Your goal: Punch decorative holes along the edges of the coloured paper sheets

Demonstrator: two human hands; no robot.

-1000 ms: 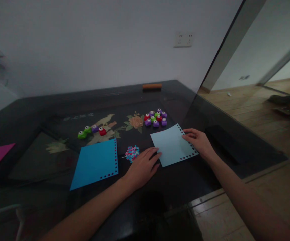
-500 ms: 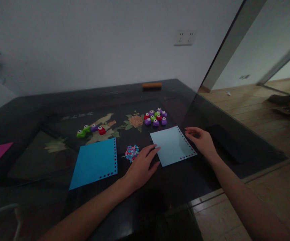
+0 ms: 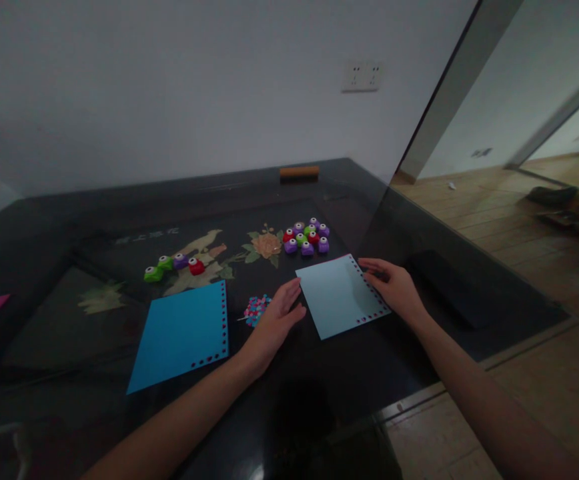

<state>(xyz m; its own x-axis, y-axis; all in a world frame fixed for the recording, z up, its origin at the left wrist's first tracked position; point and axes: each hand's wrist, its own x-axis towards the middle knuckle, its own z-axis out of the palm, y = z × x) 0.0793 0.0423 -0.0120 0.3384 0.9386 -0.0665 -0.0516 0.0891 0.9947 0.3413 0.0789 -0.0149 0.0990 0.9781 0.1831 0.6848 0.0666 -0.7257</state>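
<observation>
Risk of scattering the confetti pile (image 3: 255, 309) just left of flat, spread left hand (image 3: 272, 323); right hand (image 3: 393, 289), fingers loosely spread, resting on pale paper (image 3: 338, 296) edge.

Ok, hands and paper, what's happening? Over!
Left hand flat beside light blue paper. Right hand on its punched edge. Confetti pile by left hand.

Pale blue paper sheet (image 3: 337, 295) flat on dark table, punched holes along right edge.

Both forearms reach forward, left hand (image 3: 271, 320) flat and open, right hand (image 3: 393, 288) loosely curled
</observation>
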